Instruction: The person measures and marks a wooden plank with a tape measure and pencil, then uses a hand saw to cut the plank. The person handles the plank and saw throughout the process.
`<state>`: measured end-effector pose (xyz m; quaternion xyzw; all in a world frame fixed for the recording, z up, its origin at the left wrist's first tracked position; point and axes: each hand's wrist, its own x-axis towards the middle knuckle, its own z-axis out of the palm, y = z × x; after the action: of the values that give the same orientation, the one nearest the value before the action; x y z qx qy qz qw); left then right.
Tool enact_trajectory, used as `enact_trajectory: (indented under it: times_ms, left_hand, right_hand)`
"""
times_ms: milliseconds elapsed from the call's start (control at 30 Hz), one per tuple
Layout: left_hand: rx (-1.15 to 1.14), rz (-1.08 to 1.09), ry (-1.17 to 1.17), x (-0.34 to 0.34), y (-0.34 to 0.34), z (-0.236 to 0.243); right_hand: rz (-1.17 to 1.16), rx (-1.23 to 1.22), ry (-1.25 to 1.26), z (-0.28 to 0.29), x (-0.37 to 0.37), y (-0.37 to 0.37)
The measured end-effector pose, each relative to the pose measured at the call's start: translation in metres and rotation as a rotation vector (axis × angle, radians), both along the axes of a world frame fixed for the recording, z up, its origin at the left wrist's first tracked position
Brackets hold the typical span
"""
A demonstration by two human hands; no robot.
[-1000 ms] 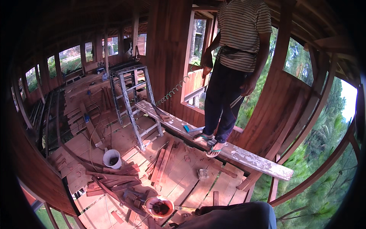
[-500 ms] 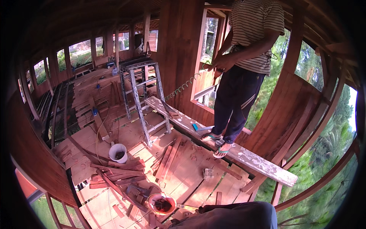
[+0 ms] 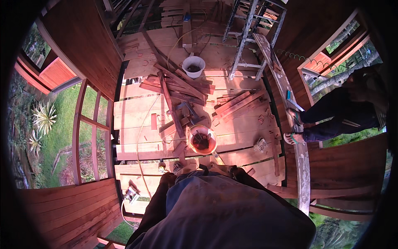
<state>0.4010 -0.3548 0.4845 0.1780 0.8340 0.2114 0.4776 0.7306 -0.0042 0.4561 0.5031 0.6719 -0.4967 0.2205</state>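
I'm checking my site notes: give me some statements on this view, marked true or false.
1. The white bucket is farther from the wearer than the orange bucket. True.
2. The orange bucket is empty. False: it holds dark contents.
3. The co-worker stands on the floorboards. False: the co-worker stands on the paint-worn plank.
4. A blue-handled try square lies on the plank. True.
5. The stepladder lies flat. False: the stepladder stands upright.
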Motion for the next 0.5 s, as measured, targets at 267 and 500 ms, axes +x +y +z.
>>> enact_trajectory:
  times_ms: [267,500]
  left_hand:
    - [0.234,0.26,-0.068,-0.012,-0.133,-0.046]
    - [0.08,0.451,-0.045,-0.04,-0.234,-0.051]
  right_hand:
    - [0.054,0.067,-0.091,0.022,-0.037,-0.013]
    - [0.06,0.086,-0.06,0.028,-0.116,-0.039]
